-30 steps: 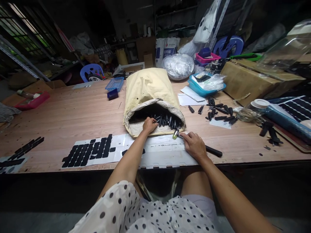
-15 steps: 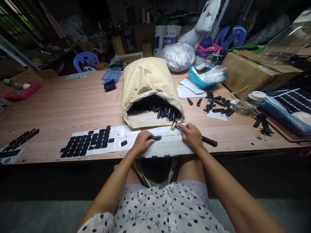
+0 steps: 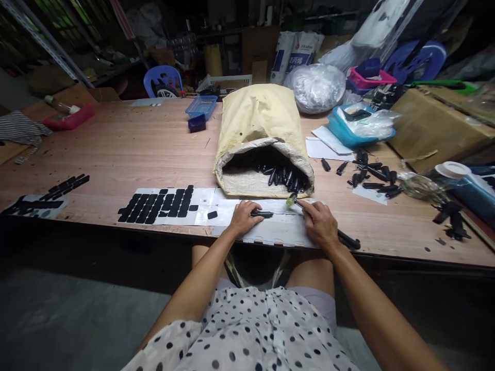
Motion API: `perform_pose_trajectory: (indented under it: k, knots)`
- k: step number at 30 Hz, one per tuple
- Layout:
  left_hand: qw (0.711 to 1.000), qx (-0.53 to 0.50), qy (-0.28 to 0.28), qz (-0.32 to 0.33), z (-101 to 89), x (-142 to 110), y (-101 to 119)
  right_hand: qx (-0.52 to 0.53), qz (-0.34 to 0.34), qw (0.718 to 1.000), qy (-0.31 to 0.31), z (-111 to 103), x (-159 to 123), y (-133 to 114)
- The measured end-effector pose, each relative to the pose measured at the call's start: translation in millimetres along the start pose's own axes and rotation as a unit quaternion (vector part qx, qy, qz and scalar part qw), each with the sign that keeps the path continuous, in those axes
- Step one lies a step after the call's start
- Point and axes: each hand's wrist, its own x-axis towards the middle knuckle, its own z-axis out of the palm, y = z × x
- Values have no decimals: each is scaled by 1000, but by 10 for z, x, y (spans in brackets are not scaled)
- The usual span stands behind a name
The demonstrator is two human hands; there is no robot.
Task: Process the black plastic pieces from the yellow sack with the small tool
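My left hand rests on the white board at the table's front edge. Its fingers are closed on the rear end of a slim black plastic piece, which points right. My right hand is wrapped round a hammer with a yellowish, see-through head. The hammer's black handle sticks out behind the hand, towards the lower right. Just beyond both hands lies a cream sack, its mouth facing me, with several black plastic pieces inside.
Rows of black stickers lie left of my hands on a pale sheet. More black pieces are scattered to the right, near a blue basket and a cardboard box. A small dark blue box sits behind left.
My view has swung left, so everything appears further right. The hammer slants a little more steeply in my right hand. My left hand still holds the black piece, which now lies more level.
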Motion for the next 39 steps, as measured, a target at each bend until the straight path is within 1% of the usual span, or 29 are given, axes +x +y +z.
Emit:
perform_pose_trajectory:
  k: [3, 6, 8, 11, 15, 18, 23, 27, 29, 31, 34, 36, 39]
  knots:
    - [1000, 0, -1, 4, 14, 3, -6, 77, -10, 997, 5, -46, -89, -269]
    - [1000, -2, 5, 5, 17, 3, 1, 159, -12, 987, -14, -75, -147, -539]
    - [1000, -3, 7, 1, 20, 3, 10, 198, -9, 980, -26, -89, -161, -671]
    - [1000, -5, 7, -8, 35, 7, 18, 222, -8, 975, -28, -94, -168, -783]
    - [1000, -6, 11, -13, 57, 15, 23, 190, -7, 981, -34, -67, -195, -824]
    - [1000, -7, 13, -16, 55, 14, 36, 159, -3, 986, -43, -64, -207, -811]
    - [1000, -7, 10, -17, 32, 3, 62, 148, 18, 989, -7, -107, -211, -764]
    - [1000, -9, 8, -18, 24, 3, 59, 132, 13, 990, -44, -101, -251, -722]
    - [1000, -10, 7, -18, 25, 6, 52, 121, 14, 991, -49, -99, -253, -677]
    - [1000, -12, 7, -16, 23, 9, 46, 106, 22, 994, -28, -105, -223, -595]
    - [1000, -11, 4, -16, 11, 11, 48, 70, 28, 997, 5, -113, -131, -398]
    - [1000, -9, 1, -20, -2, 5, 56, 41, 19, 999, 2, -103, -69, -245]
    - [1000, -7, 0, -18, -13, -14, 61, 4, -10, 1000, -20, -60, -17, -66]
